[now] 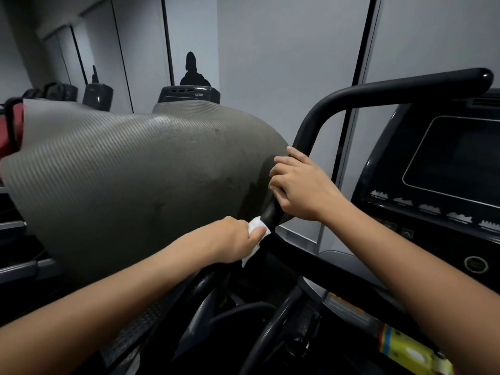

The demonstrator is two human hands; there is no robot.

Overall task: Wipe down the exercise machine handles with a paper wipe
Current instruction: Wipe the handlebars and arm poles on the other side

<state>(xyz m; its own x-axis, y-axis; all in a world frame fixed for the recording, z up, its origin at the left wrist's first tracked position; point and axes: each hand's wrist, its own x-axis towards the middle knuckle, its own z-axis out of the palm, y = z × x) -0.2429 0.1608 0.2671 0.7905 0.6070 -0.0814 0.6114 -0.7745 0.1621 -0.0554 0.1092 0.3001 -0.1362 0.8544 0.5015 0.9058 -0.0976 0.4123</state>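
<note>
The machine's black curved handle [351, 97] rises from the lower middle and bends right toward a rounded end at the top right. My left hand [238, 240] grips a white paper wipe [257, 226] and presses it against the handle's lower part. Just above it, my right hand [300, 185] has its fingers curled round the same bar. The wipe is partly hidden inside my left fist, with a corner hanging below it.
A grey ribbed mat [121, 169] is draped close on the left of the handle. The machine's dark console with a screen [454, 163] sits at the right. Black frame bars [270, 328] cross below my arms. A yellow packet [411, 353] lies at the bottom right.
</note>
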